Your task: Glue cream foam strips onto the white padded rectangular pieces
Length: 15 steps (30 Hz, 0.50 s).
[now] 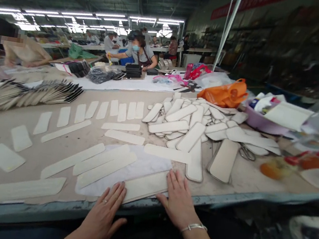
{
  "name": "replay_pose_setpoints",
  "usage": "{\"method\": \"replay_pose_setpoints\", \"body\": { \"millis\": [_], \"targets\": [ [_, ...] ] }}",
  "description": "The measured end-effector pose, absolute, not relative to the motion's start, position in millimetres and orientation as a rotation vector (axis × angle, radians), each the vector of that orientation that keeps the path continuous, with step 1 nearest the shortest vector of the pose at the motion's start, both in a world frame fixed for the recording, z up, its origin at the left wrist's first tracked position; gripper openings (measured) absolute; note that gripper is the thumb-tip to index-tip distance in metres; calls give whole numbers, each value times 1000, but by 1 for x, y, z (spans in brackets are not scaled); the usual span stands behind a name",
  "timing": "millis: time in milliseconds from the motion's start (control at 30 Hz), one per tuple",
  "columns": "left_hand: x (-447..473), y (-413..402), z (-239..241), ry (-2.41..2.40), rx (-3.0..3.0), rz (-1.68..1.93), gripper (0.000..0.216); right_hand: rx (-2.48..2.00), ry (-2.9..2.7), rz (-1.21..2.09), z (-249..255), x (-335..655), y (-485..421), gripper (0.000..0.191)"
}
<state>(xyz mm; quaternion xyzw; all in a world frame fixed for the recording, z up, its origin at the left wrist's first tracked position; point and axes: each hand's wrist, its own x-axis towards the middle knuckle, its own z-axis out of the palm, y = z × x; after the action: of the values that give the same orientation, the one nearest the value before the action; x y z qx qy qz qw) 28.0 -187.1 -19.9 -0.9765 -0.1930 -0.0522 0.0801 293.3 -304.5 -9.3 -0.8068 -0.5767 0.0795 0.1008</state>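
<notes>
A long cream strip with rounded corners [146,184] lies flat near the table's front edge, partly over a white sheet [155,161]. On its left end rest the fingers of my left hand [107,210], stretched out and flat, thumb apart. My right hand [180,197] lies spread on its right end, fingertips on the surface. Beyond the strip, more long cream strips [106,165] overlap on the sheet. Another cream strip [168,153] lies just past my right hand, its end against a dark-edged padded piece [195,163].
A heap of dark-edged cream pieces [183,119] covers the right middle of the table [61,144]. Small cream rectangles [80,114] lie in a curved row. An orange bag [227,92], a purple basin [265,122] and scissors [246,152] are at right. Co-workers [139,53] work beyond.
</notes>
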Motion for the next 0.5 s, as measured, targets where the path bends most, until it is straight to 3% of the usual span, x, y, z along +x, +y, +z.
{"method": "replay_pose_setpoints", "body": {
  "millis": [300, 500],
  "targets": [
    [25, -178, -35, -442, -2854, -271, 82, -1784, -2003, 468, 6, 234, -279, 70],
    [28, -181, -27, -468, -2870, -239, 83, -2114, -1748, 470, -6, 278, -293, 77]
  ]
}}
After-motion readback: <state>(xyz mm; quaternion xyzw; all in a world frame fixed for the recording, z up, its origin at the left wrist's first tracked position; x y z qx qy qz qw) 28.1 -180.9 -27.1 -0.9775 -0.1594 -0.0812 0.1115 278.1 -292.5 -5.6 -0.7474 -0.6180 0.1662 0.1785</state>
